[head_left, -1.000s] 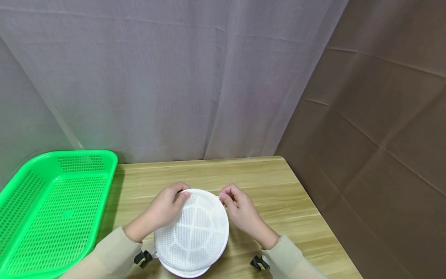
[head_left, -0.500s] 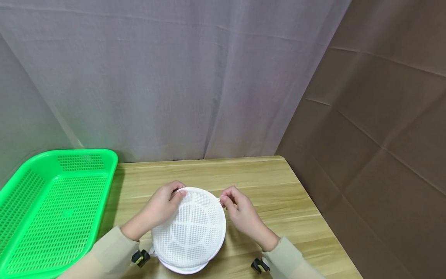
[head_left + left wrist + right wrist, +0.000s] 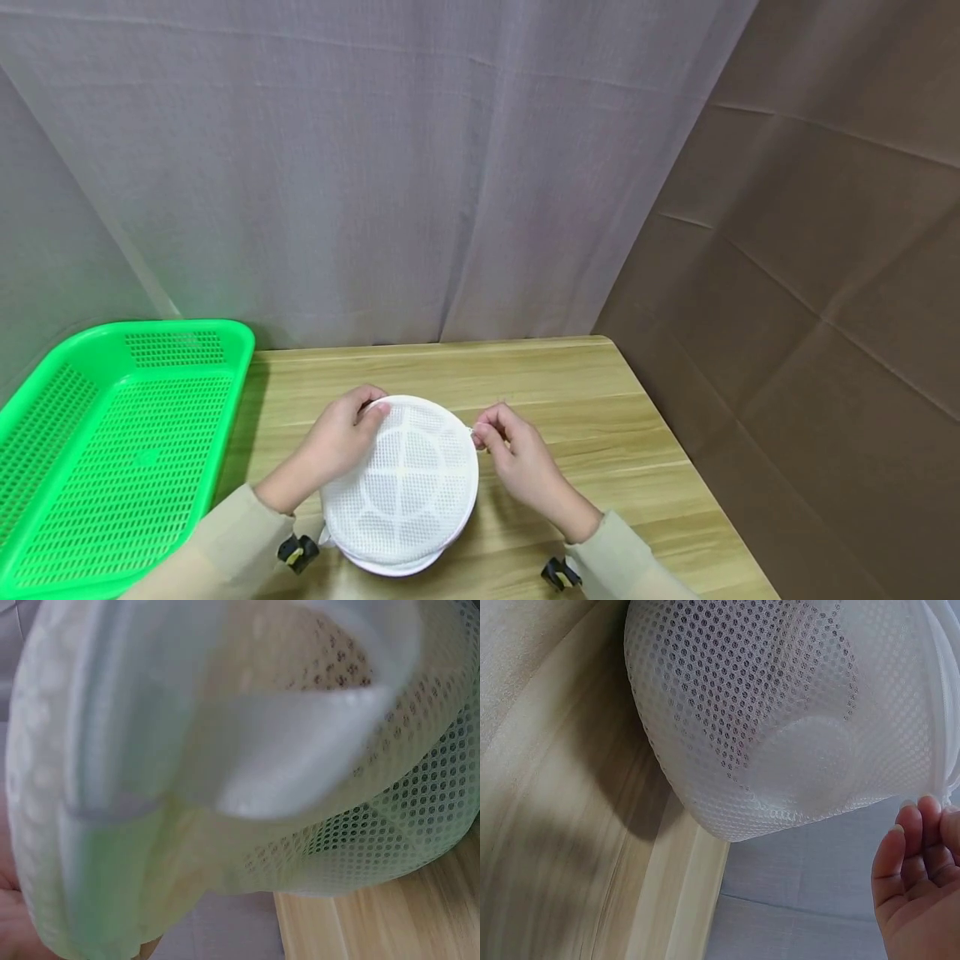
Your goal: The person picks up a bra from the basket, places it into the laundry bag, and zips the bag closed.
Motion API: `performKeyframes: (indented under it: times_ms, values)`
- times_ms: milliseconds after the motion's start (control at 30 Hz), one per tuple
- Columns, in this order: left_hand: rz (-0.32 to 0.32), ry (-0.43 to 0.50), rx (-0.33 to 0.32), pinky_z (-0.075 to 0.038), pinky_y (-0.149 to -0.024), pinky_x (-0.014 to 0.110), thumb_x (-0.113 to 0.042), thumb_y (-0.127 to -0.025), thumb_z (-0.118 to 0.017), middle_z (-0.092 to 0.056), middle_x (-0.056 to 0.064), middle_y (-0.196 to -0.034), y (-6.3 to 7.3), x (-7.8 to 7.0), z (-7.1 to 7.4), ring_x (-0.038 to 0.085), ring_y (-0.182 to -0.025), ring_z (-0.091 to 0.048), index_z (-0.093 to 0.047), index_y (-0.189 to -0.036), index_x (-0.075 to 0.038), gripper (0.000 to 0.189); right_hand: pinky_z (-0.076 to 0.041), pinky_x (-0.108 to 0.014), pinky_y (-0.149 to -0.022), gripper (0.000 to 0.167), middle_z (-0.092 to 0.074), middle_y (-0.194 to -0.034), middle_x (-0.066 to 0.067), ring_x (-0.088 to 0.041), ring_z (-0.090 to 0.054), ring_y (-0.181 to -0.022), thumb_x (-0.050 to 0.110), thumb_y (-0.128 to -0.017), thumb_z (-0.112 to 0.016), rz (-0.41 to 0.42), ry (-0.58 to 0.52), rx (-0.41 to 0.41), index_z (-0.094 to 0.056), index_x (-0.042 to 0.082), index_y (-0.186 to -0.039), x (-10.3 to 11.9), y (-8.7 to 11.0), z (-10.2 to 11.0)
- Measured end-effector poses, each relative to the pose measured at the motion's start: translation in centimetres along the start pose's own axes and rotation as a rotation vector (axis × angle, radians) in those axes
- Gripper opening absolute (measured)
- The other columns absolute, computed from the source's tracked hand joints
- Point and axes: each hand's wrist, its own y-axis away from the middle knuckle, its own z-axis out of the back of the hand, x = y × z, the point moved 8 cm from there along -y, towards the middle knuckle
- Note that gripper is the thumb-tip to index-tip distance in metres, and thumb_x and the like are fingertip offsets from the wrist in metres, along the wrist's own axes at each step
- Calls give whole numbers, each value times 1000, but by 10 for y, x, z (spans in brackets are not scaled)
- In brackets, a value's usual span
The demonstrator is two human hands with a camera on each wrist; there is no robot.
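Observation:
A round white mesh laundry bag is held up over the front of the table, its flat ribbed top facing the head camera. My left hand grips its upper left edge, thumb on top and fingers behind. At the upper right edge, the thumb and fingertips of my right hand pinch a small piece at the zipper band, hidden between them. The right wrist view shows the bag's see-through mesh side with a pale round patch. A white fabric loop sticks out of the bag in the left wrist view.
A large green plastic basket with slotted walls stands at the left of the wood-grain table. Grey cloth hangs behind the table, and brown cloth rises along its right side.
My left hand and the bag have shifted slightly left and away from me. My right hand stays almost in place, still pinching at the bag's edge.

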Motion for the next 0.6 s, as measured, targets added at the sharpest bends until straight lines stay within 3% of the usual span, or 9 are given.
performKeyframes:
  times_ms: [300, 500, 600]
  values:
    - [28, 39, 23, -48, -83, 41, -15, -97, -58, -66, 6, -98, -1, -5, 0, 20, -90, -59, -66, -106, -6, 15, -51, -28, -69, 8, -59, -80, 10, -9, -59, -76, 14, -98, -56, 11, 15, -24, -58, 17, -91, 0, -1, 2]
    - [-40, 25, 110, -39, -101, 50, -19, -96, -60, -61, 14, -119, 2, -22, -10, 31, -117, -54, -62, -119, -4, 28, -49, -28, -67, 10, -59, -79, 10, -10, -57, -74, 11, -98, -57, 15, 28, -47, -58, 16, -90, 4, -4, 4]
    - [-73, -12, 164, -37, -104, 49, -20, -96, -60, -59, 14, -124, 5, -28, -20, 32, -121, -50, -59, -123, -3, 31, -49, -27, -66, 8, -59, -79, 5, -10, -56, -73, 14, -98, -57, 23, 32, -50, -59, 14, -91, 6, -5, 4]
